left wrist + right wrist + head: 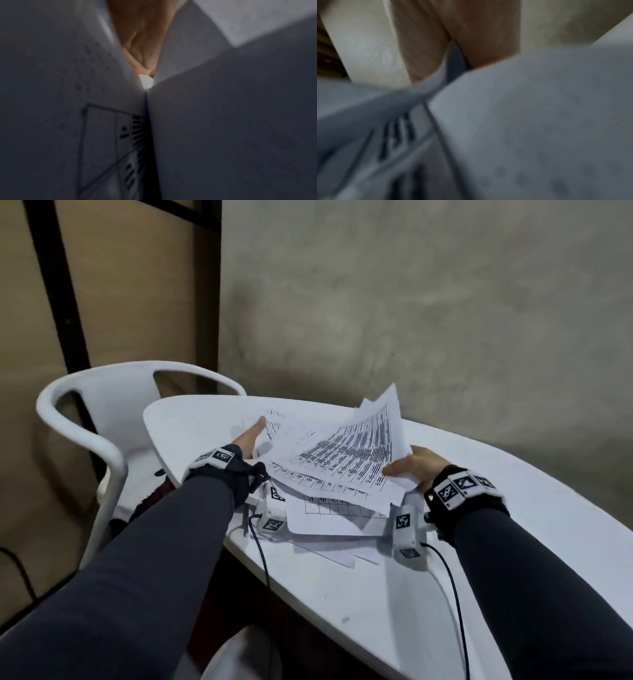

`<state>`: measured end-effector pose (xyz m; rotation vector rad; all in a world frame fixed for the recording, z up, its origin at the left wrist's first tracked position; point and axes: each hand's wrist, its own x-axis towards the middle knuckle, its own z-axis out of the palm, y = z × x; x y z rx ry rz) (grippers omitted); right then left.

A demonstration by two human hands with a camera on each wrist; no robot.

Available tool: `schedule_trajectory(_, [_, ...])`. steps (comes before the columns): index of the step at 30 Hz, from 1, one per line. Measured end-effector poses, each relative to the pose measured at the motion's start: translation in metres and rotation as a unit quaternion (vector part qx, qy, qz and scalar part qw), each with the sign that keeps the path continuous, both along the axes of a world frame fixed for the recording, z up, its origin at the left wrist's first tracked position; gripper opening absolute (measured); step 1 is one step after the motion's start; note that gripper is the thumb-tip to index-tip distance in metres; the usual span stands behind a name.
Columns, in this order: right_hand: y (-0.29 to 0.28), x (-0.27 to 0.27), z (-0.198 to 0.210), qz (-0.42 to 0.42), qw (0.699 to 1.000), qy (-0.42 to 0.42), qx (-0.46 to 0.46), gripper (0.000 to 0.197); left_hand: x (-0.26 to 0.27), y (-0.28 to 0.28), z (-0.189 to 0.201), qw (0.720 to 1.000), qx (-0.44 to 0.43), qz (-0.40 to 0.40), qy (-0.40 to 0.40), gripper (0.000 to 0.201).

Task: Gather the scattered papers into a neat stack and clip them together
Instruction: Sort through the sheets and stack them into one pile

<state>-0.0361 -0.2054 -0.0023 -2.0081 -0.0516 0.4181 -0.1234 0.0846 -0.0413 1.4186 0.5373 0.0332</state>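
Dark grey sleeves [154, 542] were worn. Black straps [493, 503] with square markers [448, 493] were fastened behind the left hand [248, 436] and right hand [416, 465], with white cabled blocks [407, 530] hung at six o'clock.

Papers [342, 460] on table [479, 542]; chair [102, 419] left.
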Motion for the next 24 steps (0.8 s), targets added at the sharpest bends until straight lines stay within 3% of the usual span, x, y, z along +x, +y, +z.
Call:
schedule_trajectory(2, [-0.002, 0.011, -0.008, -0.012, 0.999, -0.008, -0.029, 0.081, -0.009, -0.007, 0.008, 0.993, 0.102, -0.034, 0.055, 0.047])
schedule_trajectory(4, [-0.006, 0.022, -0.013, -0.033, 0.998, -0.017, -0.042, 0.098, -0.01, -0.006, 0.004, 0.966, 0.22, -0.079, 0.113, 0.052])
schedule_trajectory(5, [-0.007, 0.023, -0.013, -0.051, 0.998, -0.022, -0.041, 0.088, -0.009, -0.004, 0.002, 0.954, 0.248, -0.105, 0.129, 0.048])
schedule_trajectory(7, [-0.01, 0.02, -0.011, -0.081, 0.993, -0.038, -0.077, 0.043, -0.002, 0.001, -0.002, 0.944, 0.257, -0.139, 0.151, 0.044])
schedule_trajectory(8, [-0.013, 0.017, -0.008, -0.089, 0.989, -0.048, -0.103, 0.03, 0.001, 0.002, -0.003, 0.941, 0.267, -0.139, 0.152, 0.043])
schedule_trajectory(11, [-0.024, 0.017, -0.006, -0.068, 0.981, -0.05, -0.176, 0.026, -0.002, -0.003, 0.0, 0.918, 0.337, -0.126, 0.168, 0.049])
schedule_trajectory(15, [-0.031, -0.005, -0.003, 0.083, 0.971, 0.091, -0.204, 0.027, -0.005, -0.006, 0.003, 0.921, 0.344, -0.101, 0.153, 0.052])
schedule_trajectory(17, [-0.031, -0.004, -0.004, 0.046, 0.98, 0.065, -0.18, 0.024, -0.001, -0.004, -0.002, 0.941, 0.295, -0.091, 0.14, 0.051])
schedule_trajectory(19, [-0.024, -0.001, -0.005, -0.004, 0.981, 0.013, -0.196, 0.038, -0.004, -0.006, -0.001, 0.962, 0.218, -0.114, 0.115, 0.042])
schedule_trajectory(21, [-0.009, -0.009, -0.004, 0.05, 0.972, -0.008, -0.228, 0.037, -0.009, -0.01, 0.002, 0.971, 0.17, -0.122, 0.115, 0.039])
schedule_trajectory(23, [0.006, -0.019, -0.006, 0.103, 0.983, 0.018, -0.152, 0.041, -0.002, -0.013, 0.003, 0.955, 0.222, -0.14, 0.137, 0.049])
schedule_trajectory(24, [0.011, -0.022, -0.006, 0.106, 0.987, 0.028, -0.117, 0.045, -0.001, -0.012, 0.004, 0.926, 0.305, -0.158, 0.158, 0.049])
